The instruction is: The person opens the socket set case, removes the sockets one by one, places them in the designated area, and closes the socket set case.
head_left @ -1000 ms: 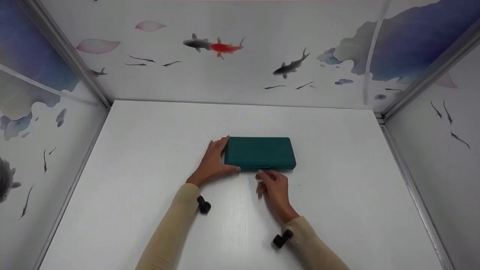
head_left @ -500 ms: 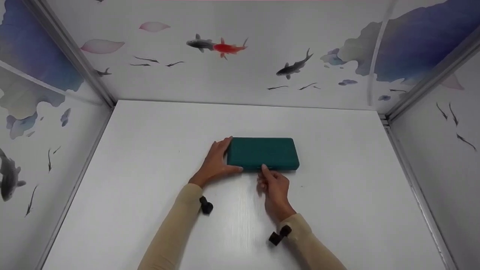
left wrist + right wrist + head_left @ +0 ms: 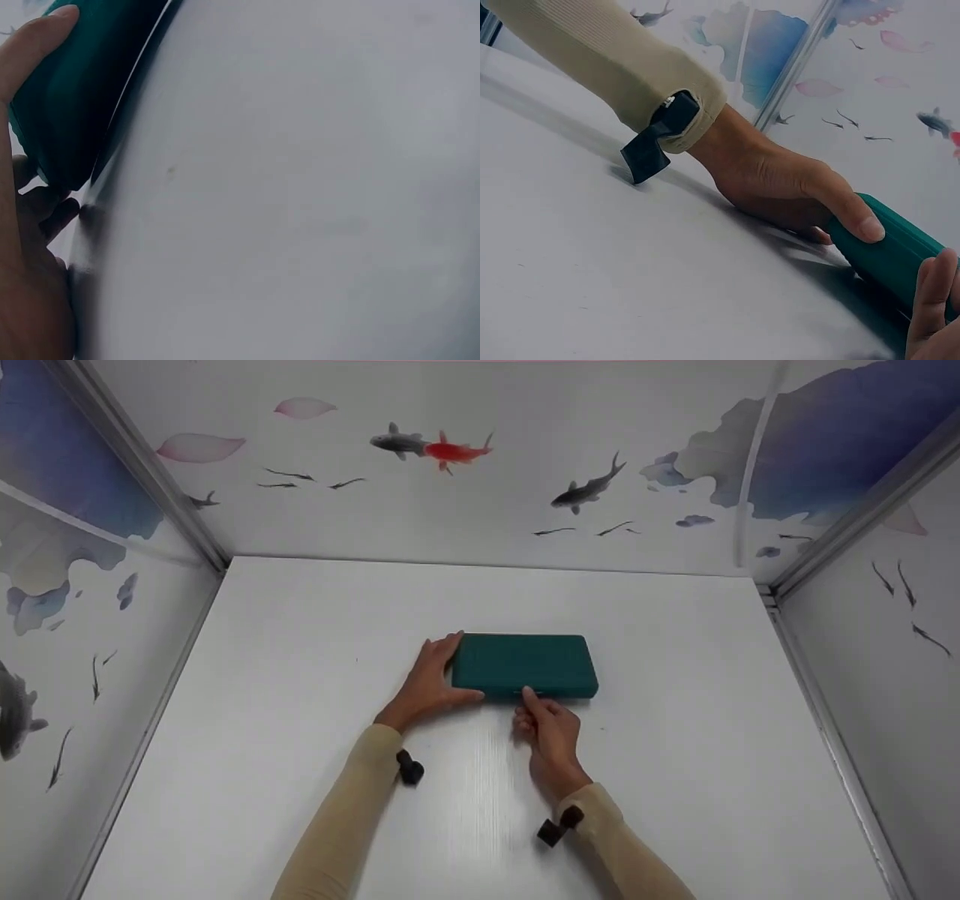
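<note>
A dark green, flat rectangular case [image 3: 525,664], its lid down, lies on the white table. My left hand [image 3: 427,690] grips its left end, thumb along the front side and fingers round toward the back. In the left wrist view the thumb [image 3: 45,41] lies on the case's side [image 3: 71,97]. At the middle of the front edge, my right hand [image 3: 555,735] has its thumb on a small catch, the other fingers curled below; whether these touch the case is hard to tell. The right wrist view catches part of the right hand [image 3: 930,315] beside the case [image 3: 889,259].
The white tabletop [image 3: 300,622] stretches around the case. Panels printed with fish and petals, such as the back wall [image 3: 465,510], enclose it on three sides. A small black device [image 3: 410,769] is strapped to the left wrist, another [image 3: 559,825] to the right.
My right thumb has moved up from just in front of the case onto its front edge, and stays there since half a second ago. The left hand keeps its grip; the case lies still.
</note>
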Demonstrator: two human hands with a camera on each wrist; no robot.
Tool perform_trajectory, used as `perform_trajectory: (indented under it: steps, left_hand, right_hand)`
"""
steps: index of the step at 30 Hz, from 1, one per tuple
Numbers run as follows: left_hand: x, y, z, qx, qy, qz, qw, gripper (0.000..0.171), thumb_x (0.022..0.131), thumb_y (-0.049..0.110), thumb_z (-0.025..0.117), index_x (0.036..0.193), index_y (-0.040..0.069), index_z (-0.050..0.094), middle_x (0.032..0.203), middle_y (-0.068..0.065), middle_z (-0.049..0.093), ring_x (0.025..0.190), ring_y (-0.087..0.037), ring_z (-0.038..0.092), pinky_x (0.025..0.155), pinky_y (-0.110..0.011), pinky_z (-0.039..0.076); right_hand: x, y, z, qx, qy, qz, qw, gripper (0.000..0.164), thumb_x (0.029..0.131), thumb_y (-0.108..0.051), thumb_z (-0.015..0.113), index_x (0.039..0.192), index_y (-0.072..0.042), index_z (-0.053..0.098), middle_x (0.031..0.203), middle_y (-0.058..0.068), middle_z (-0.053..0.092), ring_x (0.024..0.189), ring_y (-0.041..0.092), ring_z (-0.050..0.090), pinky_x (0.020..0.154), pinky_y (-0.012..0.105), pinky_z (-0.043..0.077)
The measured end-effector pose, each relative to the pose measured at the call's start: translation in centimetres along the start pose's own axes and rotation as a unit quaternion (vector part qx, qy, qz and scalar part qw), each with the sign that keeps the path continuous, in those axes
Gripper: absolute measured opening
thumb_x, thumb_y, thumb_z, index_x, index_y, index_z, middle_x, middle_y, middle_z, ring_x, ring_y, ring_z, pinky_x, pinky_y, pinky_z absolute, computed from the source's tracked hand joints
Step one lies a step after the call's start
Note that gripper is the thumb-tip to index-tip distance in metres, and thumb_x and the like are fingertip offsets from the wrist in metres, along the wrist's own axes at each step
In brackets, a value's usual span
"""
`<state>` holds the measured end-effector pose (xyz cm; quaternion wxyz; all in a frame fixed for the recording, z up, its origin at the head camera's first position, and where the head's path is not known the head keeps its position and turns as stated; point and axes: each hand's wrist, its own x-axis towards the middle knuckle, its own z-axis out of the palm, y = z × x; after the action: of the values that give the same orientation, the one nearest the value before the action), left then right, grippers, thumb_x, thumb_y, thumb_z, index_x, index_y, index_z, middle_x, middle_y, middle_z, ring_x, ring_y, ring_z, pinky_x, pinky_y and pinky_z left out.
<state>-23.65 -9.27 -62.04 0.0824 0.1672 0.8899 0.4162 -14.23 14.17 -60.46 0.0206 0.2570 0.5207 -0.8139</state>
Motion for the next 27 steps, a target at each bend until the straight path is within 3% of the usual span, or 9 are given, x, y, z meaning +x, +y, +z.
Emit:
perform_trajectory:
  steps: [8, 20, 27]
  left_hand:
    - [0.0, 0.0, -0.2, -0.005, 0.000, 0.009, 0.9999, 0.121, 0.085, 0.062, 0.089, 0.178, 0.022, 0.023, 0.180, -0.011, 0.028, 0.167, -0.032, 0.021, 0.137, -0.052, 0.014]
    - [0.0, -0.4, 0.2, 0.035, 0.002, 0.043, 0.9985, 0.126, 0.084, 0.063, 0.088, 0.179, 0.022, 0.015, 0.180, -0.009, 0.026, 0.166, -0.028, 0.022, 0.137, -0.048, 0.010]
    - [-0.7, -0.6, -0.1, 0.019, -0.021, 0.018, 0.9994, 0.126, 0.086, 0.067, 0.086, 0.179, 0.032, 0.009, 0.185, -0.006, 0.014, 0.170, -0.031, 0.012, 0.133, -0.062, 0.024]
  right_hand:
    - [-0.2, 0.1, 0.0, 0.004, -0.002, -0.004, 1.000, 0.046, 0.100, -0.030, 0.085, 0.112, 0.013, 0.073, 0.081, 0.011, 0.068, 0.069, 0.019, 0.062, 0.065, 0.026, 0.058]
    - [-0.6, -0.1, -1.4, -0.029, -0.043, -0.014, 0.999, 0.030, 0.107, -0.013, 0.074, 0.113, 0.016, 0.071, 0.094, 0.019, 0.075, 0.073, 0.017, 0.072, 0.071, 0.028, 0.066]
    - [-0.8, -0.3, -1.7, -0.044, -0.055, -0.018, 0.997, 0.029, 0.107, -0.011, 0.073, 0.116, 0.016, 0.072, 0.092, 0.016, 0.077, 0.071, 0.017, 0.076, 0.068, 0.025, 0.064]
